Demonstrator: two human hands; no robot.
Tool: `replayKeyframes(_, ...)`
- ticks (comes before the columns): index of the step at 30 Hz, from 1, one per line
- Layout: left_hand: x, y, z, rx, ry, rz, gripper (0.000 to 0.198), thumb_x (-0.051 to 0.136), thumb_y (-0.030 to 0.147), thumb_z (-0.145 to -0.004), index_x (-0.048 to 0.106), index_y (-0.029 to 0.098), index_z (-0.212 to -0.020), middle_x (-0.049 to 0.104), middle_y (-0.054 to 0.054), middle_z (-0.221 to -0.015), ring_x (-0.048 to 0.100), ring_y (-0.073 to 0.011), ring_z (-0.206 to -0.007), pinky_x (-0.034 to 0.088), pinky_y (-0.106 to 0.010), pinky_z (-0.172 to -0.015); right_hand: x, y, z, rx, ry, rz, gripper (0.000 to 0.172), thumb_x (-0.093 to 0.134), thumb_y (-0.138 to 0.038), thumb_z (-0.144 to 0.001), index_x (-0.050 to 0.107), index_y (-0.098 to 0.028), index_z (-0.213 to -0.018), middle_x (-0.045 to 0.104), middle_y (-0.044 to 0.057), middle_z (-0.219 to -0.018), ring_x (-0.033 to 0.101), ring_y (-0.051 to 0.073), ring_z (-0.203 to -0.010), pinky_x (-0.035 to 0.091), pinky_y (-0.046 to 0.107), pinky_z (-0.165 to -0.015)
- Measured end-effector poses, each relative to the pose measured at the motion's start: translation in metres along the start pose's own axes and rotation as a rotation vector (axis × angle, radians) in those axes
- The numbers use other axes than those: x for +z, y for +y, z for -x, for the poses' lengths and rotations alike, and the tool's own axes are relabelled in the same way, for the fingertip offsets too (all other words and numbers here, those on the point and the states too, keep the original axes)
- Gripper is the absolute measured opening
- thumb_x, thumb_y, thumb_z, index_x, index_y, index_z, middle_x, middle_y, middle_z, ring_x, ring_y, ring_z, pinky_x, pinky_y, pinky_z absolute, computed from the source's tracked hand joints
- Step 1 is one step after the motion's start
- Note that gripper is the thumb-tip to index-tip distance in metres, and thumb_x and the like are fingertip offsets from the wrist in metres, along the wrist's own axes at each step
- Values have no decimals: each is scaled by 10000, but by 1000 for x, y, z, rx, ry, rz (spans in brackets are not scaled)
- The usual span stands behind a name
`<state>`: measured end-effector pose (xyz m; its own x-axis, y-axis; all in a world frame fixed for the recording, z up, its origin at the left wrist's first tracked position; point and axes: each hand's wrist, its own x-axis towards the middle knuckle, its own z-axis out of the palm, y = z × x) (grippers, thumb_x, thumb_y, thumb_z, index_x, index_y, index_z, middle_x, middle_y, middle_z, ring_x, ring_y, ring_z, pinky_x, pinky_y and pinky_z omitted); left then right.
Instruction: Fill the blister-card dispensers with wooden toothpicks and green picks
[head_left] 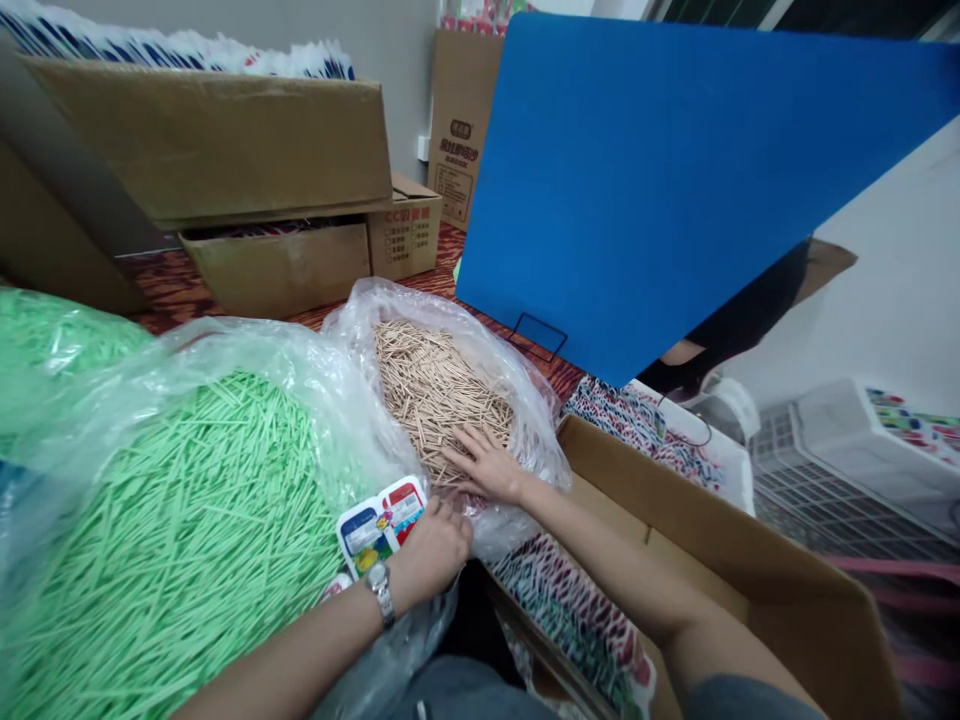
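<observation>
My left hand (433, 548), with a metal watch on its wrist, is closed around the right edge of a white two-part packet (382, 526) with blue and red labels. The packet lies over the edge of the bag of green sticks (247, 480). My right hand (486, 464) rests with fingers spread on the light brown sticks (439, 385) in a clear plastic bag (540, 460). No stick can be made out between its fingers.
An open cardboard box (697, 520) stands at the right, beside a row of packets (577, 610). A large blue board (675, 180) leans behind, partly hiding a person. Cardboard boxes (285, 265) stand at the back left.
</observation>
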<state>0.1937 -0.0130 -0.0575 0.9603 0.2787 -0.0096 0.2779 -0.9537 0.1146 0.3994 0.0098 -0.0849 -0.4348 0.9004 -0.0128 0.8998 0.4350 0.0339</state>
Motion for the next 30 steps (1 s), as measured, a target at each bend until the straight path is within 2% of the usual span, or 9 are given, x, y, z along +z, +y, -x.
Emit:
replayKeyframes(4,1,-4,-2,22,-56,52,112,541,105,-811,650,94,-835,688,-150,-855,606,-277,-885,385,-483,-894,2,12,-27,22,67,77,637,492,-485,-896,250,-326,-1464,193,136,-1548,126,337,-1424,137,568,-1100)
replayKeyframes(8,-3,-6,-2,72,-97,78,71,593,158,-772,655,129,-753,677,-105,-742,609,-252,-772,443,-427,-779,1,18,-43,107,69,90,583,467,-445,-918,266,-341,-1456,190,118,-1552,124,330,-1427,150,562,-1097)
replayKeyframes(11,-11,-6,-1,67,-97,83,91,582,156,-767,668,131,-785,678,-119,-799,610,-272,-832,435,-452,-821,-3,12,-41,117,55,61,624,475,-491,-901,262,-318,-1461,167,137,-1554,92,343,-1429,137,580,-1093)
replayKeyframes(15,-22,-4,1,40,-61,88,154,533,157,-802,663,125,-878,671,-161,-934,598,-304,-952,428,-456,-868,-9,-7,-30,43,34,-9,742,464,-607,-856,219,-287,-1479,124,166,-1557,80,365,-1424,131,606,-1082)
replayKeyframes(18,-23,-2,2,47,-114,87,165,501,109,-800,634,108,-897,693,-146,-819,643,-263,-826,435,-436,-887,-6,-23,-30,-42,26,-30,749,458,-630,-847,229,-292,-1476,99,158,-1563,86,365,-1423,116,604,-1087)
replayKeyframes(20,-20,-2,1,52,-152,87,156,494,94,-793,612,106,-894,699,-127,-742,658,-240,-725,447,-432,-880,-1,-28,-36,-58,37,-15,699,461,-582,-870,247,-292,-1470,101,150,-1564,87,358,-1425,112,603,-1090)
replayKeyframes(24,-16,-2,-2,69,-162,104,108,516,109,-782,584,118,-865,703,-113,-697,675,-232,-666,481,-412,-819,7,-21,-62,12,84,47,619,484,-477,-900,255,-343,-1459,160,100,-1563,92,348,-1427,111,608,-1093)
replayKeyframes(27,-14,-2,-3,88,-166,110,86,533,112,-769,580,121,-841,703,-109,-680,684,-231,-655,483,-409,-820,7,-10,-79,61,91,76,627,493,-483,-895,242,-365,-1458,176,86,-1561,120,350,-1421,105,618,-1089)
replayKeyframes(30,-13,-2,-2,88,-165,111,95,521,122,-794,582,121,-868,705,-108,-693,688,-237,-670,479,-420,-834,1,-6,-85,47,80,77,642,484,-518,-889,235,-362,-1460,152,91,-1565,127,357,-1416,104,630,-1081)
